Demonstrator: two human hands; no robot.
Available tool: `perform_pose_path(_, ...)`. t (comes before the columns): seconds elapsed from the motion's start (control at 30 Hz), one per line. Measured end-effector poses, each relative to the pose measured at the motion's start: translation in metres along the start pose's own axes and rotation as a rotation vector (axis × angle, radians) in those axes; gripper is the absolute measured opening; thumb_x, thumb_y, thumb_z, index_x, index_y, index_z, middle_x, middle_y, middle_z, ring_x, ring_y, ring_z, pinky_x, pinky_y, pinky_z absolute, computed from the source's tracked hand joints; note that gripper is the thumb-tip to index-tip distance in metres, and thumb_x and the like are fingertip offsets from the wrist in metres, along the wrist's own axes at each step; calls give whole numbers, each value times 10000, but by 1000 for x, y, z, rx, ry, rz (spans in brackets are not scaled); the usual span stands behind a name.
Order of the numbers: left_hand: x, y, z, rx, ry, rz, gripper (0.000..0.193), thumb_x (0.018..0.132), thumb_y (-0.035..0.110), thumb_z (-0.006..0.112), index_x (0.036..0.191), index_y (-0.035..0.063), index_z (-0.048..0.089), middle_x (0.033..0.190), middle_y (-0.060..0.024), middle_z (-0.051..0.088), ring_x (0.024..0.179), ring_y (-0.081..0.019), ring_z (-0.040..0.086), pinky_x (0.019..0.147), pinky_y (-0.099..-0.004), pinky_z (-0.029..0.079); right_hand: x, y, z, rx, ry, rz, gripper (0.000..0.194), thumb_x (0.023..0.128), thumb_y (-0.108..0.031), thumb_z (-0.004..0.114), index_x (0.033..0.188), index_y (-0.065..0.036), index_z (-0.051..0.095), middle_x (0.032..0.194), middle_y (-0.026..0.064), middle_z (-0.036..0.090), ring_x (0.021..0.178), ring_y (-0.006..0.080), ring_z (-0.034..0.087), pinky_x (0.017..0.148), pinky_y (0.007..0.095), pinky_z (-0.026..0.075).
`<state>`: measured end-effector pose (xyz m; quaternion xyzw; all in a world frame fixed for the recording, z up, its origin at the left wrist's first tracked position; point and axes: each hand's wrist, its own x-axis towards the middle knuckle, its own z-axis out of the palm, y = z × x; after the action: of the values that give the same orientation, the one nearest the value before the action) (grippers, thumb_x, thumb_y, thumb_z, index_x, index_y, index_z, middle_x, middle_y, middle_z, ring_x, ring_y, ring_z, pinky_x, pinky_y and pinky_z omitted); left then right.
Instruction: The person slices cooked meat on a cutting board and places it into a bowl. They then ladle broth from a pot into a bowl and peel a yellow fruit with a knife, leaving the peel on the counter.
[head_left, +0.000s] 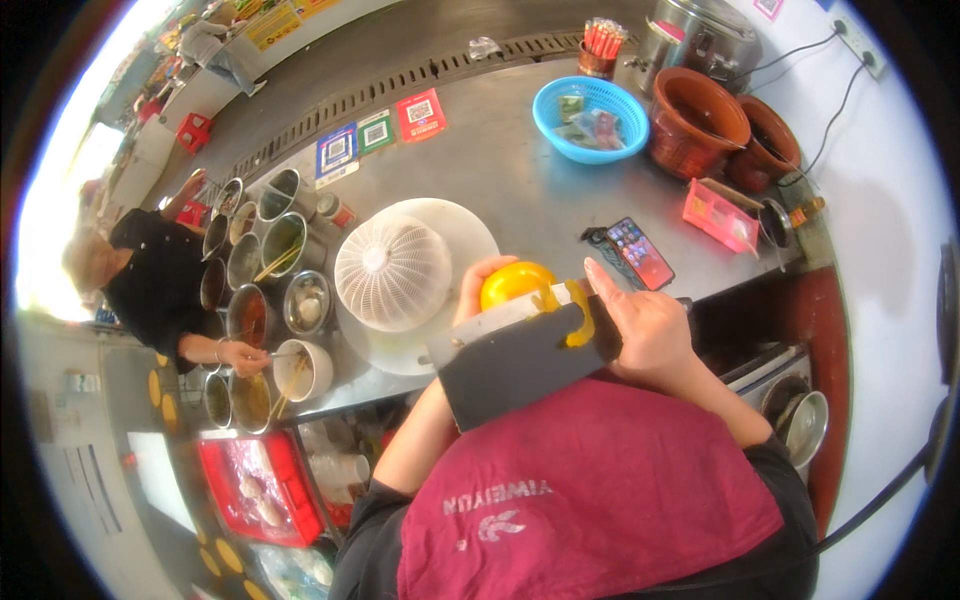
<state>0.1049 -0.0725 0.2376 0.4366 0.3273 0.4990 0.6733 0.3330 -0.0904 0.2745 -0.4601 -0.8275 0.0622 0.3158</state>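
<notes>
A smooth, round yellow fruit (517, 286) rests in my left hand (478, 283), whose fingers curl around its far side. My right hand (649, 328) grips a broad cleaver (517, 360) at its right end, with the index finger stretched up. The cleaver's dark flat faces me, and its pale edge strip lies against the near side of the fruit. A curled strip of yellow peel (580, 315) hangs over the blade. The blade hides part of the fruit and my left palm. Beyond my hands lies a round white board (472, 240) with a white mesh dome (394, 274) on it.
Left stand several metal pots (283, 244) and a white bowl (304, 371); a co-worker's hand (244, 358) holds a utensil there. A phone (640, 253), a pink box (720, 215), a blue basket (590, 120) and brown clay pots (697, 124) stand right on the steel counter (495, 150).
</notes>
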Motion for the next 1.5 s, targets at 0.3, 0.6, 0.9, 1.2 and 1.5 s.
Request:
perform_pose_path(0.3,-3,21,-32,-328,-7,-279,549,957,37,640,1390,170,330,1235,-119,595,1075,-206,640,899,-325,560,13,-14,0,57,-92,9,767,689,-206,808,1387,12,577,609,113,546,529,273,568,538,365,462)
perform_pose_path(0.6,-5,30,-69,-129,-126,-159,610,920,64,717,1426,132,383,1214,-98,603,1076,-183,628,898,-310,540,42,-53,13,145,-266,95,806,666,-186,784,1437,-112,560,785,157,655,659,305,644,634,383,516)
perform_pose_path(0.9,-1,48,-59,-42,-191,-83,604,890,50,747,1405,106,437,1220,-76,592,1124,-166,604,945,-297,506,43,-50,18,177,-302,29,855,718,-346,779,1506,-198,484,722,123,633,645,322,642,609,423,512)
perform_pose_path(1.2,19,35,-16,-59,-149,-106,578,907,57,729,1398,104,428,1231,-89,599,1140,-175,603,957,-301,505,40,-8,-14,146,-294,-22,697,745,-176,777,1408,-101,573,907,138,718,710,306,682,676,381,546)
perform_pose_path(1.5,37,-5,-1,-84,-46,42,484,1001,138,617,1427,128,387,1287,-115,585,1180,-212,614,990,-321,536,37,33,-12,98,-227,-112,791,766,-414,771,1478,-174,522,659,125,583,610,294,627,575,423,494)
